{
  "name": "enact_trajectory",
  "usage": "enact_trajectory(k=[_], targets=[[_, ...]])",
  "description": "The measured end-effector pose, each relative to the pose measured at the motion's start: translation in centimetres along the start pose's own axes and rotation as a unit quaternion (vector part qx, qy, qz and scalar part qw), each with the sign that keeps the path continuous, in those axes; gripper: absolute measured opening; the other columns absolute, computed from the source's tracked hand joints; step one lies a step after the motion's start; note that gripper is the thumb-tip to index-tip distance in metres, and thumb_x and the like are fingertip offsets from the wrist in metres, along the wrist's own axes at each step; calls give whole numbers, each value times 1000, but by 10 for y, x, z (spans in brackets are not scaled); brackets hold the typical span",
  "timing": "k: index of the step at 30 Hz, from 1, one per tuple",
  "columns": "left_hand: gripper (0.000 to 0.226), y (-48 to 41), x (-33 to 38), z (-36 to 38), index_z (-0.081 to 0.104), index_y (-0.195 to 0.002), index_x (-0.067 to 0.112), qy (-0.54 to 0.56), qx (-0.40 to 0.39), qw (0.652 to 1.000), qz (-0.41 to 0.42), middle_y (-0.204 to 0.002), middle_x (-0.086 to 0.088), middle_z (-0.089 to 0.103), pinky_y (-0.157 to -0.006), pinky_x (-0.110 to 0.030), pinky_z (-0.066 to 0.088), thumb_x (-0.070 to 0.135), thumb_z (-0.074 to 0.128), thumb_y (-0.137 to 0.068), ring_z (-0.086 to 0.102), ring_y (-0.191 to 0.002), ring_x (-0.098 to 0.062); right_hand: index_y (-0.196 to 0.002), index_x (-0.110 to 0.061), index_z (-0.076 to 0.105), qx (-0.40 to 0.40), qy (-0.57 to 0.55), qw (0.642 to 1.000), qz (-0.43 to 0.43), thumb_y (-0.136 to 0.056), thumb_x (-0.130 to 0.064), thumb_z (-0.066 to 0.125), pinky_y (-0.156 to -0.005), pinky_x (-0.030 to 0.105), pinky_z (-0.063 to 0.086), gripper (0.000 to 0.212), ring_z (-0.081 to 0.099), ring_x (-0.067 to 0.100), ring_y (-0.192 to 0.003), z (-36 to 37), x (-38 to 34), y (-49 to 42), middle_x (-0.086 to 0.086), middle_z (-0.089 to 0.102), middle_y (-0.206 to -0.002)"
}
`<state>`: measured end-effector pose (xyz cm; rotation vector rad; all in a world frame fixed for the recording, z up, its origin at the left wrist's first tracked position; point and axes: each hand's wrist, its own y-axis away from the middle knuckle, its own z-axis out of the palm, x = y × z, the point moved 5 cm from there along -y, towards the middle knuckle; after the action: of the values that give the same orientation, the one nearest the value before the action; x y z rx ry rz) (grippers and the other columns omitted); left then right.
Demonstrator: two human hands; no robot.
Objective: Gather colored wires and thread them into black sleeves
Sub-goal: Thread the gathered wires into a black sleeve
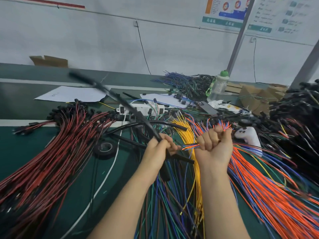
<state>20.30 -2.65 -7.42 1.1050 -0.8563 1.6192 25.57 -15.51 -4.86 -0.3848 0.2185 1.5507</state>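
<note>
Over bench (22, 152), left hand (159, 150): black sleeve (138, 116) points up-left.

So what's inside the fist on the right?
The right hand grips a bundle of colored wires; tips poke out above and toward the black sleeve. The gripped stretch is hidden.

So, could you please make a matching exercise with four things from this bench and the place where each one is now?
1 black sleeve
2 mixed wire bundle
3 tape roll
4 bottle

A at the back, green cap
B gripped by the right hand
C lying flat, left of both hands
D gripped by the left hand

Pairs: 1-D, 2-B, 3-C, 4-A
</note>
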Motion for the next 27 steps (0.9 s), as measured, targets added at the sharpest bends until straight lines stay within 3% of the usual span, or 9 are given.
enact_trajectory(k=[2,4,6,9,11,14,18,24,27], targets=[[28,1,1,5,50,-79,9,-63,0,998,6,-66,-6,51,-45,-17,35,-8,31,-91,43,-39,-6,-66,-15,44,-13,8,1000,14,-103,-41,29,-33,19,10,47,3,12,-41,1,3,0,-8,20,-37],[23,3,-2,8,56,-80,11,-102,-17,995,-4,-67,-6,54,-38,-17,24,10,40,-97,29,-33,-4,-63,-15,48,-25,20,999,33,-101,-44,30,-34,19,10,51,3,11,-41,2,7,2,-8,13,-41],[31,4,-3,7,58,-77,13,-168,-41,985,-14,-63,-5,55,-40,-18,24,37,49,-95,28,-34,-6,-59,-16,51,-37,33,998,48,-100,-46,29,-34,18,10,56,3,11,-41,4,11,4,-6,7,-49],[47,2,-3,0,46,-67,18,-294,-19,955,14,-48,9,35,-50,-27,26,61,51,-84,32,-41,-10,-55,-16,54,-58,48,995,64,-101,-46,28,-33,17,11,61,3,11,-40,7,15,5,-6,5,-50],[47,3,-6,2,48,-70,17,-269,-39,962,-7,-44,11,34,-47,-22,25,62,51,-83,30,-39,-9,-56,-15,54,-71,53,993,74,-101,-46,26,-33,17,12,61,3,10,-39,9,17,6,-6,5,-49],[40,8,-11,11,53,-74,13,-162,-104,979,-67,-51,3,58,-35,-13,22,49,51,-91,27,-33,-4,-58,-14,54,-87,51,991,92,-101,-48,26,-31,17,12,61,3,9,-38,10,20,7,-5,7,-48],[28,8,-10,8,55,-71,12,-94,-90,989,-76,-52,3,59,-34,-14,20,28,56,-94,26,-34,-2,-58,-14,56,-99,62,987,113,-99,-52,26,-31,16,14,64,3,9,-37,9,23,7,-6,6,-47],[23,11,-14,11,62,-83,12,-9,-122,980,-155,-64,-2,66,-35,-12,19,34,61,-88,24,-35,-1,-59,-14,57,-104,92,985,101,-99,-52,26,-32,16,14,63,4,9,-38,7,21,7,-6,8,-47],[21,13,-13,12,61,-81,13,-21,-128,980,-149,-62,2,64,-35,-11,20,33,63,-86,25,-36,0,-60,-14,55,-96,92,986,101,-100,-52,26,-30,15,15,63,5,9,-38,6,22,6,-7,10,-44]])
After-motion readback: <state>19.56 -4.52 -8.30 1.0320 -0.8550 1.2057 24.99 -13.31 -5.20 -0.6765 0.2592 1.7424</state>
